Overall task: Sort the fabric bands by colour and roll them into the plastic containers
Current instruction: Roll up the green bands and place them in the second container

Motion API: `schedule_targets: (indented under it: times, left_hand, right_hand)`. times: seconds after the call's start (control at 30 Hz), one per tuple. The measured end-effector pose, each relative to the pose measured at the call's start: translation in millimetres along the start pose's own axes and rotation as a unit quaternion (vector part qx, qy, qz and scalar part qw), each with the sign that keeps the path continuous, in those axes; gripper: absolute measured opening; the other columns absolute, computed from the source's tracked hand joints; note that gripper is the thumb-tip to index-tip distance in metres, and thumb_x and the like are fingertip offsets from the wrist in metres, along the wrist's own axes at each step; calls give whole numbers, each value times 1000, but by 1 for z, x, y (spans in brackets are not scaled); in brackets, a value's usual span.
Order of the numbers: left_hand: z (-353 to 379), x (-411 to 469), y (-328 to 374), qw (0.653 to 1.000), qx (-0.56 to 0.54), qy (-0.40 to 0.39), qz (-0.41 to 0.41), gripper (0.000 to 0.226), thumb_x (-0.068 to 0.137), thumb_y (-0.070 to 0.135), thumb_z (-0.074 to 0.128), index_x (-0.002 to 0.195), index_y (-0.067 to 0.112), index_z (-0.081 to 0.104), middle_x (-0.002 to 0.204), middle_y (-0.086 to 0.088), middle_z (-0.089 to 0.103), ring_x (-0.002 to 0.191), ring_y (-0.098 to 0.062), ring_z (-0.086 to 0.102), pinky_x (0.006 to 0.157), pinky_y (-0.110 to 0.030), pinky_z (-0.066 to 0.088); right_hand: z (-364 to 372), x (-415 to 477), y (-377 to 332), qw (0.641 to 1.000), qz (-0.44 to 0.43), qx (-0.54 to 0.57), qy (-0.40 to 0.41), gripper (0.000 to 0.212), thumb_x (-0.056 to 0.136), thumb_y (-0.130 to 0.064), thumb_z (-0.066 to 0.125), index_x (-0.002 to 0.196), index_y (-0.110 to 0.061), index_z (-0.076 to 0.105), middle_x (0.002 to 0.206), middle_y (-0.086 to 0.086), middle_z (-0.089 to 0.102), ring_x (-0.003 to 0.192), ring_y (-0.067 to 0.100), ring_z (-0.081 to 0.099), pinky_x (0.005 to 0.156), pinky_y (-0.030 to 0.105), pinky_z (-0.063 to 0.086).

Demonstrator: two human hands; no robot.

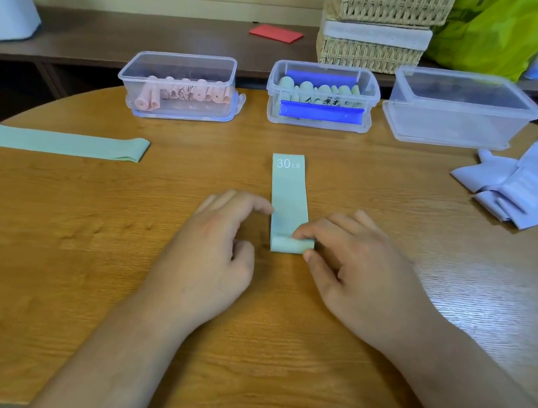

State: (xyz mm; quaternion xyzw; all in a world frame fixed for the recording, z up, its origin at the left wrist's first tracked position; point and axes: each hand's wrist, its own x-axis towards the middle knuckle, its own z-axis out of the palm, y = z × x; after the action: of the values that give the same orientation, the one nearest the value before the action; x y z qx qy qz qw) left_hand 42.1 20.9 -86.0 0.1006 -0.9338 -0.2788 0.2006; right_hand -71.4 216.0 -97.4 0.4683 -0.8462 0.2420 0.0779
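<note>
Your right hand [354, 270] sits just right of centre. Its forefinger and thumb pinch the near end of the green band [290, 199], which is curled over into a small roll. The rest of the band lies flat on the table [84, 248], running up the frame from the roll to a far end printed "30 LB".

Your left hand [217, 248] rests just left of the band, fingers loosely bent and gripping nothing. One fingertip touches the band's left edge. The thumb is near the roll's left end, but the view does not show whether it touches.

A second band [60, 142], also green, lies flat at the left edge. Across the upper middle stand three clear boxes:
- The left box [177, 55] holds pink rolls [186, 92].
- The middle box [273, 108] holds green rolls [317, 88].
- The right box [452, 125] has its lid on and looks empty.

A loose heap of lilac bands [530, 183] lies at the right edge, just below the right box. On the shelf behind are stacked baskets [376, 26], a red card [276, 32] and a yellow-green bag [495, 31].
</note>
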Motion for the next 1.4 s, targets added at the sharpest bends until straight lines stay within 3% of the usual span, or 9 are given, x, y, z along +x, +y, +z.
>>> schedule_targets:
  times: [0.13,0.27,0.47,0.63,0.73,0.9,1.17,1.3,1.4]
  left_hand:
    - [1,-2,5,998,-5,-25,51,45,80,1,51,111,30,66,115,22,59,113,-10,54,95,-25,44]
    - [3,-3,4,996,21,-55,64,45,82,9,47,114,34,66,118,25,58,116,-7,52,98,-34,48]
    - [4,-1,2,997,40,-56,44,52,86,5,54,126,37,63,122,27,59,120,-2,49,102,-32,47]
    - [6,1,1,997,47,-53,34,54,87,5,55,131,36,62,124,26,60,124,-1,47,106,-29,45]
    - [8,1,2,997,53,-54,23,58,88,6,55,137,37,59,127,24,58,128,0,43,109,-27,41]
    - [10,2,1,998,42,-52,-9,69,91,11,56,154,37,44,143,22,51,136,1,39,115,-28,40]
    - [8,1,4,999,-3,-30,-36,60,93,11,59,146,37,46,135,25,53,132,5,44,110,-19,39]
    - [5,-2,3,1000,-8,-21,-16,53,91,6,59,135,34,56,127,26,56,127,3,47,99,-5,34]
    - [1,-3,3,999,-6,-17,31,44,88,3,58,121,32,65,117,24,58,117,-6,53,93,-14,40]
  right_hand:
    - [0,-2,0,1000,-4,8,0,25,98,-26,66,122,-33,67,106,-20,60,99,10,50,84,40,52]
    - [3,0,2,1000,2,9,4,27,101,-27,63,127,-33,69,115,-19,62,104,9,50,89,39,52]
    - [3,1,0,1000,17,17,12,33,106,-20,54,136,-29,64,127,-17,59,112,8,49,94,35,49]
    - [2,2,1,998,13,49,26,30,99,-5,57,115,-29,66,109,-19,57,100,8,49,87,29,44]
    - [3,5,3,997,25,66,21,30,99,-8,59,117,-31,65,106,-21,57,101,7,49,87,25,43]
    - [6,12,6,998,40,52,12,32,96,-24,68,126,-35,61,111,-23,58,103,10,51,92,36,49]
    - [5,17,7,998,53,40,6,28,101,-27,66,124,-40,60,115,-23,63,102,10,52,89,43,52]
    - [1,7,4,996,55,64,0,27,98,-27,68,121,-40,64,110,-24,64,104,8,52,89,37,49]
    - [0,-1,3,997,46,62,5,26,95,-27,71,118,-39,67,103,-24,65,102,6,52,86,27,46]
